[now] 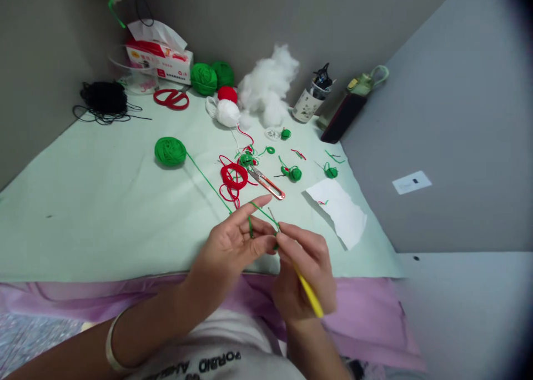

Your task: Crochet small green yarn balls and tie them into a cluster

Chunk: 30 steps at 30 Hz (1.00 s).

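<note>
My right hand (306, 263) grips a crochet hook (307, 288) by its yellow handle, its metal tip slanting up and left. Green yarn (208, 181) runs from a green ball (170, 151) to my left hand (233, 241), passing over the raised index finger and around another finger. Thumb and a finger of that hand pinch a small green crocheted piece (275, 246), mostly hidden between the two hands. Just beyond the fingers lie orange-handled thread snips (268, 184) and a loose coil of red yarn (234, 176).
Small green crocheted balls (295, 173) and yarn scraps lie right of centre, near a torn white paper (339, 213). Along the back stand a tissue box (160, 62), red scissors (171, 99), white stuffing (266, 85), a pen cup (310, 101) and a bottle (345, 110). Black yarn (104, 98) sits far left.
</note>
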### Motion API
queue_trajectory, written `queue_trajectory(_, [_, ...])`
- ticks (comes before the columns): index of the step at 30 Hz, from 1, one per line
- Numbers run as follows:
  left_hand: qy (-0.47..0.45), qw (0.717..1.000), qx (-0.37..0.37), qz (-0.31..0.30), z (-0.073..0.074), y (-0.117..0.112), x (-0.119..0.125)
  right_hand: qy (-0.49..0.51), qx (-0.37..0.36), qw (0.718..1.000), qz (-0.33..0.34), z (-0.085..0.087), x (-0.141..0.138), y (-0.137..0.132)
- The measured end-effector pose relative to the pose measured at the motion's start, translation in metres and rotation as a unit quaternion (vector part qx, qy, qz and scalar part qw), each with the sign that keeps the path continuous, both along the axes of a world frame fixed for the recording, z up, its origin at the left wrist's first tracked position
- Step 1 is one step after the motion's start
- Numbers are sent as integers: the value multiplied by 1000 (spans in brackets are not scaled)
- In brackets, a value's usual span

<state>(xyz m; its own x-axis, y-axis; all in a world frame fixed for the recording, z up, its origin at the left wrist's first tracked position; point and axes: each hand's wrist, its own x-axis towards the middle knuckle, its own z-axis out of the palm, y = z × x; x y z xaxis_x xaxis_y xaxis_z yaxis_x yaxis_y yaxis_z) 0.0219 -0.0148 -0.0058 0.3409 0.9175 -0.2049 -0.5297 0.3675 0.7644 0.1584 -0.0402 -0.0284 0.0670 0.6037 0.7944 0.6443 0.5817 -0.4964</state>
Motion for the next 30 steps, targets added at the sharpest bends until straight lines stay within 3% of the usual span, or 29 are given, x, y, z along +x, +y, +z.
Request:
queue_trajectory(3, [-37,999,-25,-23,-1,3,-2,125,-63,988,63,3,3,6])
queue_trajectory(7, [-38,998,-34,-35,-2,6,-5,304,-142,929,156,7,7,17])
queue_trajectory(11, [-39,998,-35,-34,-2,8,-6,342,-183,900,200,7,9,21])
queue_trajectory(22, [39,999,28,-3,0,9,-14,298,-179,921,174,15,11,12])
queue_trajectory(27, [76,994,80,17,-1,10,-14,238,-148,949,147,19,9,10])
queue_trajectory(30, [127,983,125,42,-5,8,-13,144,-110,976,124,17,10,7])
